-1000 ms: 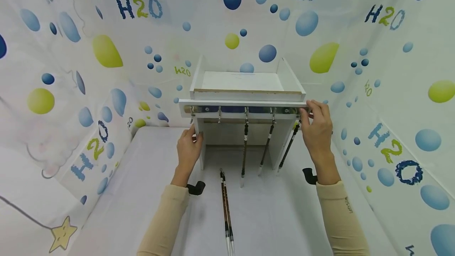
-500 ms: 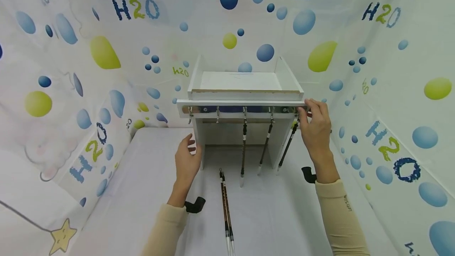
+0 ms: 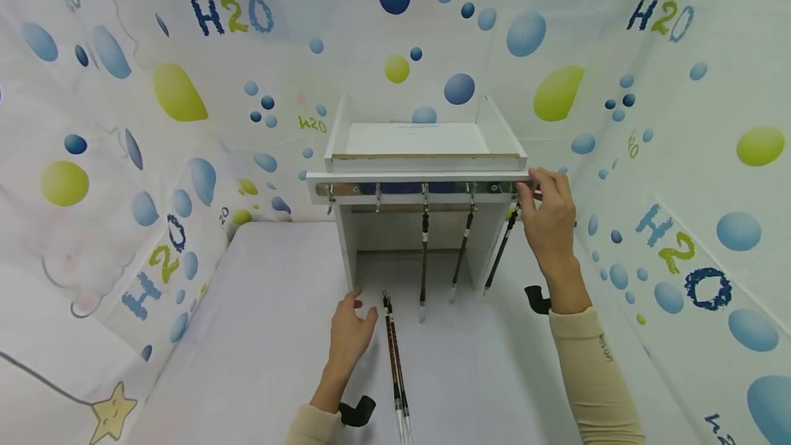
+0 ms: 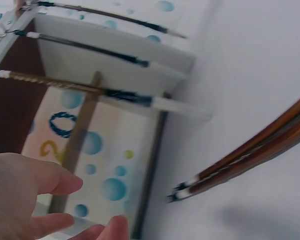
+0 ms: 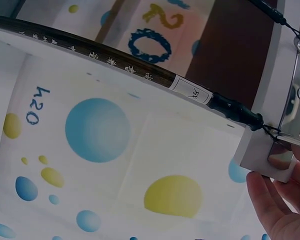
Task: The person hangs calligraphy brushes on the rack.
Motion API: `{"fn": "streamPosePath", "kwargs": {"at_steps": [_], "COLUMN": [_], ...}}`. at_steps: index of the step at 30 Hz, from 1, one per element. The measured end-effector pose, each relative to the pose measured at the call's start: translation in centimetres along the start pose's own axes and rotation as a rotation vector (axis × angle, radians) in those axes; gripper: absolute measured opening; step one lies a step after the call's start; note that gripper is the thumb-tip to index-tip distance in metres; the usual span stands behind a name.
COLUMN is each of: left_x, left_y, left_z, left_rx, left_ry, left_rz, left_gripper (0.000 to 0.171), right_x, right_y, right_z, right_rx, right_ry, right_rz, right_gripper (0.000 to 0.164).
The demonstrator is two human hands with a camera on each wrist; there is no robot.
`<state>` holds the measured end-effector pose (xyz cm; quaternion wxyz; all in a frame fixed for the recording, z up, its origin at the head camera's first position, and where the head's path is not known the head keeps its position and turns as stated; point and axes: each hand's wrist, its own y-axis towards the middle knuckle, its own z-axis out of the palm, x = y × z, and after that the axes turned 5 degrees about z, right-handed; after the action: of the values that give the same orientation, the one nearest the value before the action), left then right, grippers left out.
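Apparently, brushes are being hung up: three brushes [image 3: 423, 259] dangle at the right of the rack [image 3: 408, 178], while its two left hooks [image 3: 378, 198] are bare. The right hand [image 3: 550, 225] grips the rack's right end; the left hand [image 3: 349, 335], fingers parted and holding nothing, is just left of two loose brushes [image 3: 392, 352] on the table [image 3: 469, 383]. These lie side by side, long axes running near to far, looped ends far, pale ends near. Next probably calls for pinching one near its loop.

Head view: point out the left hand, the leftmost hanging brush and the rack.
Left hand [image 3: 351, 335], head view, middle of the hand.
Leftmost hanging brush [image 3: 424, 253], head view, on its handle.
Rack [image 3: 395, 177], head view, front bar's top edge.
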<state>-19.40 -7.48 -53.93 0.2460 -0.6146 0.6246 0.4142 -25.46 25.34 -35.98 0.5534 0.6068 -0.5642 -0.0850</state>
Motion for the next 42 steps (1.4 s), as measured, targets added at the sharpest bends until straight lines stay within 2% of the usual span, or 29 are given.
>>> {"fn": "streamPosePath", "kwargs": {"at_steps": [8,13,17,23,37,42], "left_x": [2.3,3.1,3.2,3.0,2.3,2.1], "left_y": [-1.7,-2.5,-3.0,-3.1,-3.1,-3.1], "left_z": [2.6,3.9,4.5,5.1,5.6,5.6], "left_rx": [0.091,0.124,0.130,0.113,0.131,0.134], "left_ry": [0.047,0.060,0.071,0.097,0.128,0.113], "left_rz": [-0.002,-0.008,0.008,0.052,0.013,0.005], "left_gripper": [0.052,0.047,0.043,0.039,0.036,0.033], "right_x": [0.0,-0.1,-0.1,0.0,0.2,0.2], "right_y": [-0.2,-0.3,-0.3,-0.1,-0.1,-0.1], "right_z": [-0.1,0.0,0.1,0.1,-0.2,-0.1], "right_rx": [0.009,0.013,0.020,0.019,0.019,0.013], "right_ry": [-0.010,-0.021,-0.030,-0.031,-0.030,-0.023], "right_rz": [0.020,0.022,0.023,0.018,0.013,0.016], "right_gripper": [0.036,0.036,0.036,0.037,0.037,0.036]}}
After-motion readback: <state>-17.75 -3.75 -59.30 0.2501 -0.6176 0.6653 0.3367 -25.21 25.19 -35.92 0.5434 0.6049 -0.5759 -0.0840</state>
